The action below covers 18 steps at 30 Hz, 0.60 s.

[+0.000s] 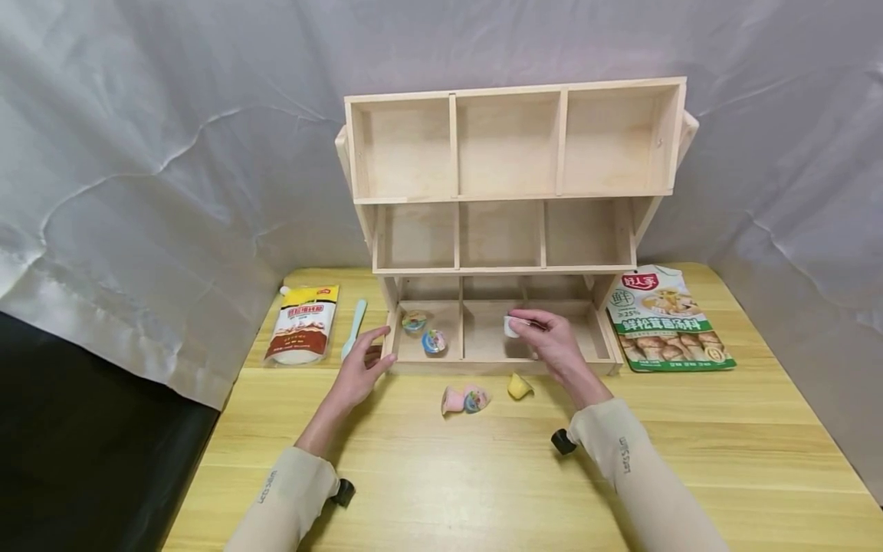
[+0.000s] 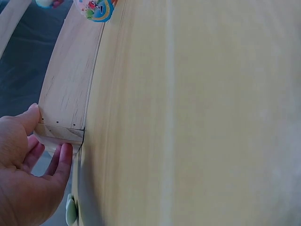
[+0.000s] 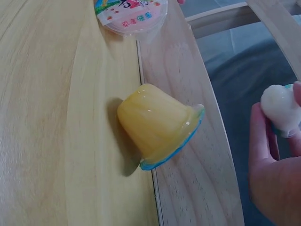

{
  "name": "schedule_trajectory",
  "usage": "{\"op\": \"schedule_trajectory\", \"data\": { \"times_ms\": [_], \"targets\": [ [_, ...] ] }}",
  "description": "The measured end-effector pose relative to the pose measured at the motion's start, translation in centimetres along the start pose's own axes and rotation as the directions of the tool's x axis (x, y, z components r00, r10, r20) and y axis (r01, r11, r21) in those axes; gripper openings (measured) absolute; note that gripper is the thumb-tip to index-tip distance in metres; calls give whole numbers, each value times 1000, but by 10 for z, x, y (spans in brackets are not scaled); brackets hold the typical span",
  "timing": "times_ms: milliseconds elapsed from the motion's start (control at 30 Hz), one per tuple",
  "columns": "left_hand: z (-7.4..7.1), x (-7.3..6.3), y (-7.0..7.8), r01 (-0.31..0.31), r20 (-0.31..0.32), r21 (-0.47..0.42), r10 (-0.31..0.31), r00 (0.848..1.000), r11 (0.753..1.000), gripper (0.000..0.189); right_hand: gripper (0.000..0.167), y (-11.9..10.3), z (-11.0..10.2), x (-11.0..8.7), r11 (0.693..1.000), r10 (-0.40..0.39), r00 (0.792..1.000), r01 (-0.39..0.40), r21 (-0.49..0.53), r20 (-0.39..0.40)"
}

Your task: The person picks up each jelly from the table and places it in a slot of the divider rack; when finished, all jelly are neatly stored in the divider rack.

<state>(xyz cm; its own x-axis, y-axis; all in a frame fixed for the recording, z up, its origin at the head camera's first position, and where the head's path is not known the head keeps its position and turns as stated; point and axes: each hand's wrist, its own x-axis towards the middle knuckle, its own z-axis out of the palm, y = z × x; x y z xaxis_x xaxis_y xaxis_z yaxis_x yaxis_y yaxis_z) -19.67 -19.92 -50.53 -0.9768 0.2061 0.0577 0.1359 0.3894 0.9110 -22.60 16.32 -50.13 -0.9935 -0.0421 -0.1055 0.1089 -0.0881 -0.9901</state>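
Note:
A wooden three-tier rack (image 1: 510,198) with three compartments per tier stands at the back of the table. My left hand (image 1: 359,369) grips the front left corner of its bottom tier, thumb on one side and fingers on the other in the left wrist view. Over the bottom middle compartment, my right hand (image 1: 552,343) pinches a white jelly cup (image 3: 278,107). Two jelly cups with printed lids (image 1: 434,342) lie in the bottom left compartment. In front of the rack are a yellow jelly cup (image 3: 157,125) on its side, a pink jelly cup (image 1: 452,400) and another with its printed lid (image 1: 476,399) showing.
Left of the rack lie a red, white and yellow spouted pouch (image 1: 301,326) and a pale green spoon (image 1: 355,328). A green and white food packet (image 1: 669,320) lies to the right. Grey cloth (image 1: 172,138) hangs behind the wooden table (image 1: 441,491).

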Motion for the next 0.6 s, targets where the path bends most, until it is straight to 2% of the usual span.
{"op": "schedule_trajectory", "data": {
  "times_ms": [133,367,600],
  "targets": [
    [1,4,-8,5,0,3,-5,1000,1000,57,46,3,1,3,999,-1,1000,2,-46,12],
    [6,15,-40,-16,-28,-8,16,999,1000,58,47,4,4,5,1000,2,1000,-2,-11,24],
    [4,15,-46,-26,-33,-8,26,999,1000,57,47,3,5,4,999,4,1000,-4,-36,5]
  ]
}}
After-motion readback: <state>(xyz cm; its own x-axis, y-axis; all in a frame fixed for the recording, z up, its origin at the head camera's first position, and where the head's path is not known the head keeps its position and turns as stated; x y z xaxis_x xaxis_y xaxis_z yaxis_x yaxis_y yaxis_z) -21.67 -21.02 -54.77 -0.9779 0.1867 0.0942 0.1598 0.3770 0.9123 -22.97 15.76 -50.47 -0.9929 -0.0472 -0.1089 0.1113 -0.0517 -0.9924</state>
